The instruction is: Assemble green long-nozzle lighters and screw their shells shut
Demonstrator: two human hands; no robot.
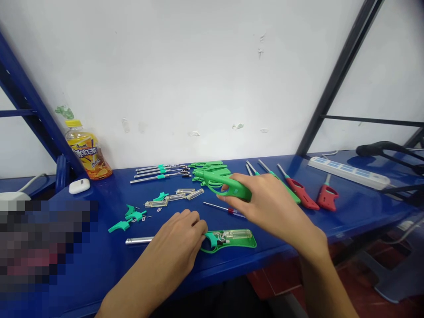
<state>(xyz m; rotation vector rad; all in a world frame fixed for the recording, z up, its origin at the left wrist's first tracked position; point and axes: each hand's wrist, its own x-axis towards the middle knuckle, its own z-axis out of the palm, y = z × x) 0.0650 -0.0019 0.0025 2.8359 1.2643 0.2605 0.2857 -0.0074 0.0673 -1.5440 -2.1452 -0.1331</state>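
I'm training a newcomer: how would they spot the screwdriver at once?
On the blue table, find the pile of green shell pieces near the wall. Come nearer, stopping before the opened green casing. The screwdriver lies between them, a slender metal shaft pointing left; unlike its green neighbours, its handle shows red.

There are five clear tanks point(238, 234), two red lighters point(327, 197), one screwdriver point(231, 211).

Left: we see a yellow-capped bottle point(91, 152) near a white case point(79, 186).
Right: a power strip point(349, 173).
Back: we face a white wall point(198, 79).
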